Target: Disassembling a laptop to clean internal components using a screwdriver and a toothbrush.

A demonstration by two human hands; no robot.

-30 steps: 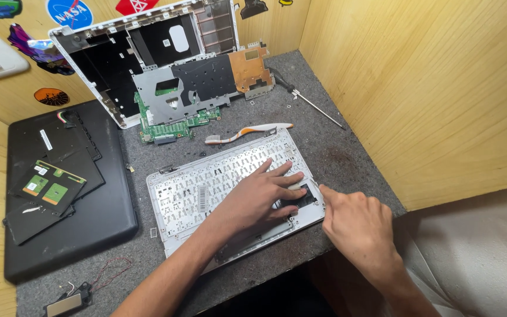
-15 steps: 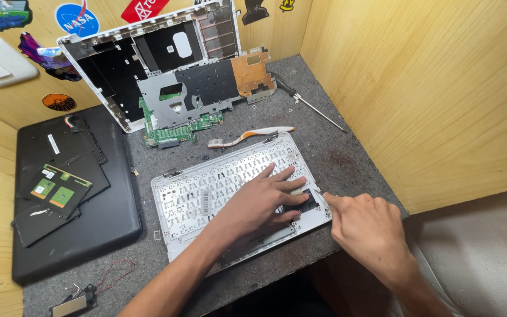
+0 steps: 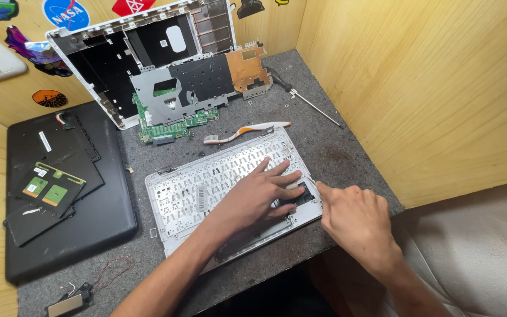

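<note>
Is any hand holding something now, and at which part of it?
Neither hand grips anything. The left hand lies flat on the white keyboard frame, pressing near its right end. The right hand's fingertip touches that frame's right edge.

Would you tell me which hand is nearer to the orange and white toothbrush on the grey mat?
Left. The left hand lies flat on the white keyboard panel, just below the orange and white toothbrush. The right hand is at the panel's right edge, farther away.
</note>
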